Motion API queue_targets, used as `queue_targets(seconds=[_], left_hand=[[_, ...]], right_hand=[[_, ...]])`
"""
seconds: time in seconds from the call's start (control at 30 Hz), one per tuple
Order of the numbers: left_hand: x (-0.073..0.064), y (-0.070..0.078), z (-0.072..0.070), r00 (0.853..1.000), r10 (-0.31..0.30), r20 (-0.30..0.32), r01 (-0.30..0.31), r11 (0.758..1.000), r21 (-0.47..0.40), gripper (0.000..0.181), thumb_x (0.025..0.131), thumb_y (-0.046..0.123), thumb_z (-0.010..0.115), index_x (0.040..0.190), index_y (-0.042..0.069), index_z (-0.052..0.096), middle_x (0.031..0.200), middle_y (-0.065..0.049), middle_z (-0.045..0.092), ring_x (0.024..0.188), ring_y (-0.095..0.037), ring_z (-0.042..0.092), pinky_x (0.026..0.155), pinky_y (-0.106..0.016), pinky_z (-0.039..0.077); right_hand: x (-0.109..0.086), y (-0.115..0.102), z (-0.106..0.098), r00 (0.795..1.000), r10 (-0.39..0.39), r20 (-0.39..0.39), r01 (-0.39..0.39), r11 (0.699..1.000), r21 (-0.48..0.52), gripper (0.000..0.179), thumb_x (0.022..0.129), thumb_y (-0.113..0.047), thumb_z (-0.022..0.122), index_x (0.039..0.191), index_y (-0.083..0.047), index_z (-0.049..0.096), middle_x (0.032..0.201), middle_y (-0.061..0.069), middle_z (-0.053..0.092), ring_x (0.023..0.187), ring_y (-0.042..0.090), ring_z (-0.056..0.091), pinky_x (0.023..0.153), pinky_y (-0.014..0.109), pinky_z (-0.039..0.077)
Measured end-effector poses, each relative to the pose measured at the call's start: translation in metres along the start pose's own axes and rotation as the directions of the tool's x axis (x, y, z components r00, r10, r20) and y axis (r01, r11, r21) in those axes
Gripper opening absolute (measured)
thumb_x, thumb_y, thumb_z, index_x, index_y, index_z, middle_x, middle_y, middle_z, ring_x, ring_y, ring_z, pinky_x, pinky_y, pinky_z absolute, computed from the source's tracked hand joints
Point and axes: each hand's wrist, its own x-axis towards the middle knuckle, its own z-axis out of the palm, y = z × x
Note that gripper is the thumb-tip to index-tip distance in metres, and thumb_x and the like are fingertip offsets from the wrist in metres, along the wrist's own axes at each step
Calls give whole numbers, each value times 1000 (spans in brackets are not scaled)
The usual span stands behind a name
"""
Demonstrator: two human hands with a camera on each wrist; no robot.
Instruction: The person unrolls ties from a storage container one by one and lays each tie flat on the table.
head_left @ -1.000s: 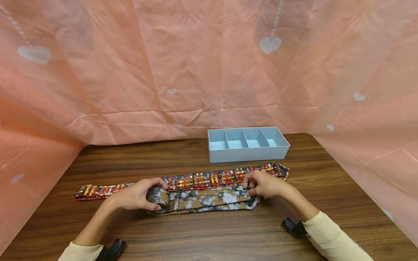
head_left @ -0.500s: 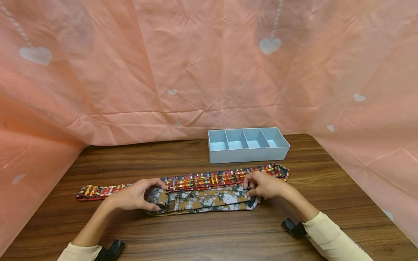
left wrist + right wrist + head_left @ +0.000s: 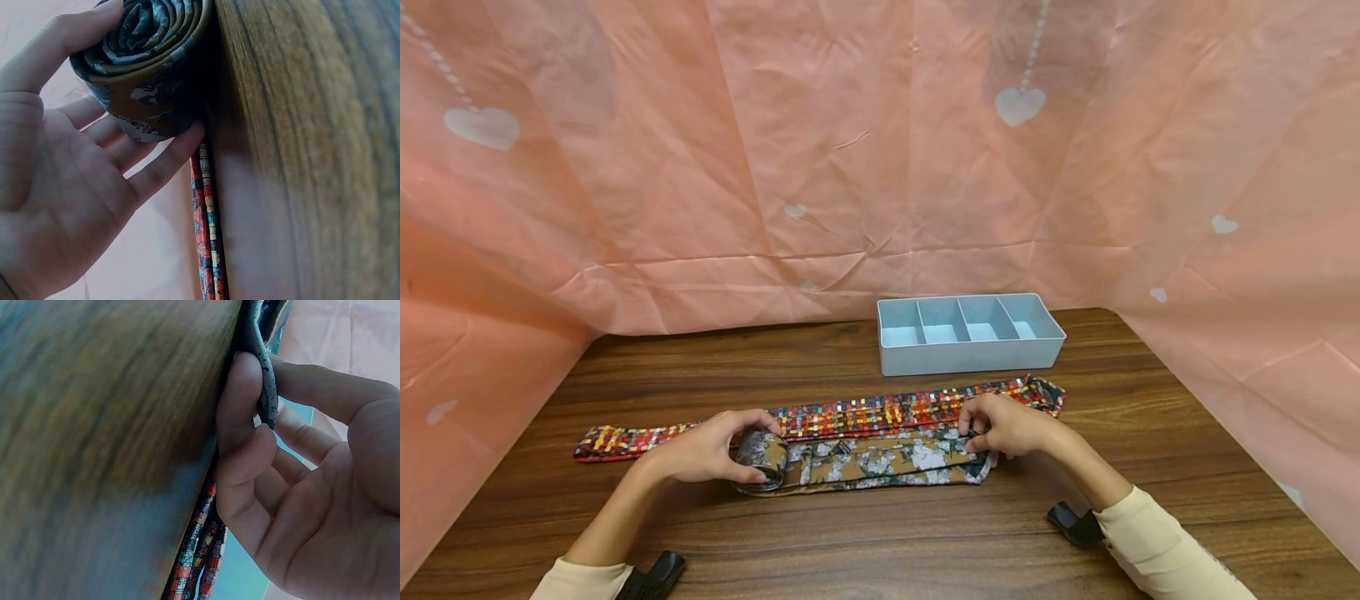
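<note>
A brown necktie with white flowers (image 3: 887, 461) lies across the table, its left end wound into a roll (image 3: 144, 94). My left hand (image 3: 696, 452) holds that roll, thumb on the near side and fingers around the far side. At the tie's right end, my right hand (image 3: 1011, 425) pinches the fabric; the right wrist view shows the tie's edge (image 3: 267, 387) between thumb and fingers. Just behind lies a second necktie, red and yellow with a mosaic pattern (image 3: 857, 415), stretched out flat. Both hands partly cover it in the head view.
A light blue box (image 3: 966, 358) with several compartments stands at the back right of the wooden table (image 3: 850, 542). Pink curtain (image 3: 850, 167) with white hearts hangs behind and on both sides. Black wrist devices (image 3: 1075, 525) sit at the cuffs.
Almost nothing differs. The picture has shifted very slightly, while both hands keep their places on the flowered necktie.
</note>
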Motion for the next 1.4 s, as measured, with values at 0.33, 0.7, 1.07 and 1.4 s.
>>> queue_targets(seconds=[0.33,0.7,1.07,1.4], left_hand=[[-2,-1,-3,999,36,-11,-36,999,15,50,86,19,85,125,-1,61,121,-13,67,101,-8,61,87,-29,54],[-5,0,-8,1000,25,-3,-25,999,31,52,86,23,86,128,0,64,125,-14,69,107,-7,61,88,-32,54],[-12,-4,-17,996,84,-20,-84,996,40,58,85,20,87,132,-4,64,129,-19,68,117,-7,61,96,-29,53],[-16,-6,-22,992,124,-20,-124,992,3,59,85,14,87,133,-8,60,122,-17,69,105,-7,65,91,-30,56]], right_hand=[[0,1,0,1000,8,-2,-8,1000,2,13,91,2,74,96,-1,62,68,2,56,51,18,63,44,25,44],[1,2,0,1000,4,0,-4,1000,-4,13,92,2,74,96,-2,62,69,2,56,51,17,63,44,25,45],[1,2,0,1000,-1,-3,1,1000,-8,13,91,1,74,95,-2,62,69,2,57,51,15,62,44,25,45],[0,0,0,1000,13,-6,-13,1000,-10,12,92,1,74,96,-3,63,71,3,57,52,18,64,44,26,45]])
